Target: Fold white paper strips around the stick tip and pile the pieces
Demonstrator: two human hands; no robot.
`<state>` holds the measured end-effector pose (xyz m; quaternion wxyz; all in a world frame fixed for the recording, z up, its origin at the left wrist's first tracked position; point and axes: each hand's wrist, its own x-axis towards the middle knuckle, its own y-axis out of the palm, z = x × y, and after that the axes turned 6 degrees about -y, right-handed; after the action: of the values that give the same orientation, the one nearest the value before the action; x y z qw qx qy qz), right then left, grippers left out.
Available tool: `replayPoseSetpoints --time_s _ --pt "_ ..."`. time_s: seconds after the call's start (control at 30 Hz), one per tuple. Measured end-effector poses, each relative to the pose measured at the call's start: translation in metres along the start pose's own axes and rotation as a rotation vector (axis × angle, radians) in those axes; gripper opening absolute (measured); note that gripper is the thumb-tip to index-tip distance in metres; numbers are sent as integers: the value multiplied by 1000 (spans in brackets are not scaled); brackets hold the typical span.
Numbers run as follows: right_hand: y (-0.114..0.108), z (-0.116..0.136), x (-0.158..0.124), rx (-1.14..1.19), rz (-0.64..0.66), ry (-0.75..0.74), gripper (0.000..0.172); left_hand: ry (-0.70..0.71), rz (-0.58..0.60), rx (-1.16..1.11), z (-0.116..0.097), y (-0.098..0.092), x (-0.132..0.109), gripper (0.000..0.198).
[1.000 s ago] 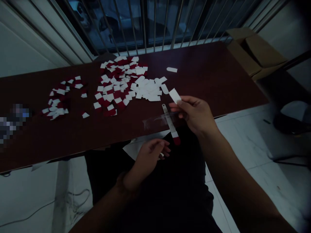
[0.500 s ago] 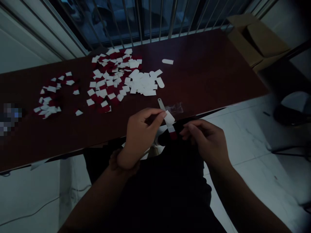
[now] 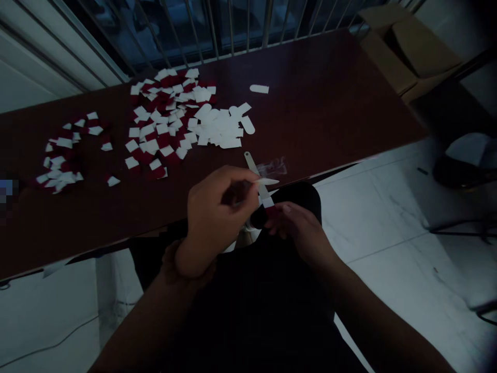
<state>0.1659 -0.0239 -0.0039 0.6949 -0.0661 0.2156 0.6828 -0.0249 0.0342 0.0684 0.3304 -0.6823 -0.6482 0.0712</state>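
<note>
My left hand (image 3: 217,210) pinches a small white tab (image 3: 268,181) between thumb and forefinger, seen nearly edge-on. Under that tab runs a flat, pale metal strip (image 3: 251,163) with a hole in its far end; it juts past the table's front edge. A red-and-white tab (image 3: 269,209) sits at the strip's near end. My right hand (image 3: 297,220) has its thumb and fingers closed at the red part of this tab, whose edge they partly cover. Beyond the hands lies a pile of white round-ended tabs (image 3: 219,127) on the table.
A large heap of red-and-white tabs (image 3: 163,122) and a smaller one (image 3: 64,160) lie on the dark red table (image 3: 310,93). One white tab (image 3: 259,89) lies alone. Clear plastic film (image 3: 275,167) is by the strip. A cardboard box (image 3: 411,52) stands at the right.
My right hand has moved left onto the red-and-white tab at the strip's end. The white tab in my left hand has tilted from facing up to nearly edge-on.
</note>
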Motion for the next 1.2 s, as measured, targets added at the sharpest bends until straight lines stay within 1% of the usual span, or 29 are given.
replayPoseSetpoints --time_s 0.07,0.1,0.13,0.2,0.27,0.3,0.37,0.43,0.47,0.5,0.6,0.67,0.7,0.73,0.8,0.83,0.87,0.93,1.07,1.2 --pt "-3 2 1 -19 -72 -35 28 259 19 64 -5 -9 -5 12" --pt "-4 4 1 -43 -116 -63 27 345 57 80 -7 -14 -7 14" --pt "-5 7 0 -71 -161 -104 26 387 105 83 -8 -18 -9 15" --pt "-4 17 -5 -124 -216 -198 22 366 199 74 -9 -24 -12 19" --pt "0 29 -12 -126 -200 -288 15 332 282 50 -9 -28 -13 21" --pt "2 35 -17 -104 -169 -324 13 330 297 42 -8 -28 -13 20" --pt "7 45 -24 -55 -79 -378 13 394 281 36 -7 -28 -13 20" --pt "10 51 -28 -39 4 -413 19 457 228 37 -6 -25 -13 21" --pt "11 51 -28 -51 20 -427 22 444 203 43 -5 -22 -12 20" --pt "11 50 -26 -74 9 -435 22 391 185 52 -4 -19 -11 18" --pt "7 35 -12 -157 -132 -406 15 82 124 67 4 -7 -2 13" --pt "3 20 1 -202 -194 -322 9 -94 102 49 12 0 4 12" --pt "2 14 6 -224 -191 -271 8 -153 108 37 15 3 6 13" --pt "0 8 10 -242 -170 -220 12 -192 126 28 18 6 8 14" --pt "0 0 15 -235 -86 -133 24 -216 159 36 23 12 9 16" --pt "1 -2 15 -207 -32 -100 29 -206 155 52 25 15 9 16" --pt "3 -2 15 -171 22 -76 34 -188 142 70 26 18 9 16" --pt "6 1 12 -110 96 -46 36 -152 116 102 28 23 8 16" --pt "12 9 9 -87 118 -22 32 -135 126 129 29 29 5 15" --pt "13 10 11 -61 128 -18 29 -127 140 176 29 32 3 14"
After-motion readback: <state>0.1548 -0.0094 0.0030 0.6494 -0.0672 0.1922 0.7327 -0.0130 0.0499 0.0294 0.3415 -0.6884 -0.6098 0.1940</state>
